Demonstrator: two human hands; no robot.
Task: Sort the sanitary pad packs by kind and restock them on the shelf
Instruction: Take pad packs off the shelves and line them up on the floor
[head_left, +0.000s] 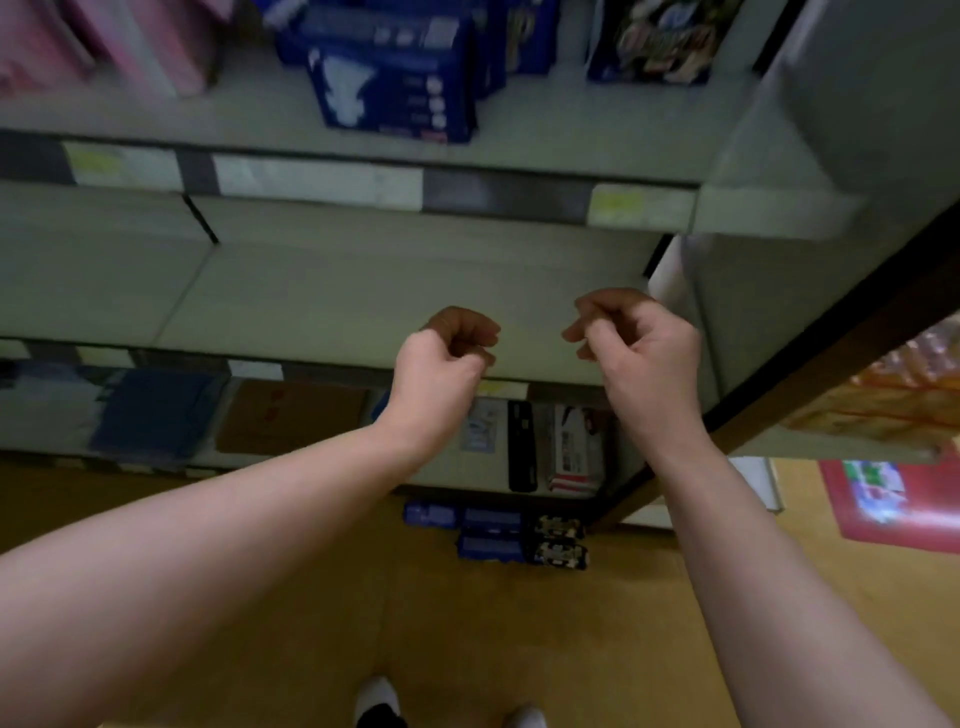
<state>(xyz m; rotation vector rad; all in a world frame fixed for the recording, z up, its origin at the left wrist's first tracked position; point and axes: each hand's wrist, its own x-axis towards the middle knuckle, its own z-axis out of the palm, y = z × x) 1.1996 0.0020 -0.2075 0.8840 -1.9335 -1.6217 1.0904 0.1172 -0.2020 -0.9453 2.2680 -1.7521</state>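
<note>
I see dark blue pad packs (395, 98) standing upright on the far upper shelf (260, 119), with blurred pink packs (104, 41) to their left. On the floor (311, 597) near the shelf's foot lie stacked blue packs (488, 545), with dark patterned packs (561, 543) touching on their right.

Brightness: dim, with a greenish cast over the grey shelf (363, 291).
Shadow: darkest in the recess at mid-left of the frame.
Blur: blue packs (395, 93) at the top smeared, print unreadable.
Distortion: forearms (208, 545) stretched wide toward the lower corners.
</note>
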